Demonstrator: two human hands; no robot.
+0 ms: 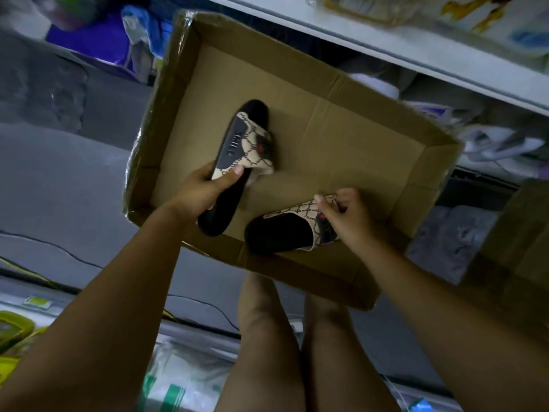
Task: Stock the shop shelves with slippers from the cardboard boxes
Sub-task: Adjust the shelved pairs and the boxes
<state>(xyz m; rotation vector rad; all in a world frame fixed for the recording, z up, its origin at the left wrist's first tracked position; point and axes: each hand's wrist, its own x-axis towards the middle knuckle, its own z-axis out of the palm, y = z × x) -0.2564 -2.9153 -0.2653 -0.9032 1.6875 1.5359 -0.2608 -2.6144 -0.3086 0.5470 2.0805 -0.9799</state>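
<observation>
Two bare forearms (118, 292) reach forward, the left hand (205, 188) clasping one black-soled slipper (252, 141) at its patterned strap, the right hand (344, 215) pinching the second slipper's (282, 233) strap, both within the open cardboard box (341, 138) beneath a white shelf (386, 46).

Left hand (205, 190) grips one slipper (237, 162), right hand (346, 215) pinches other slipper (292, 230), inside cardboard box (341, 120).

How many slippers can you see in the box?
2: the left hand grips one slipper, the right hand pinches the other slipper, both inside the cardboard box. None look hidden.
</observation>
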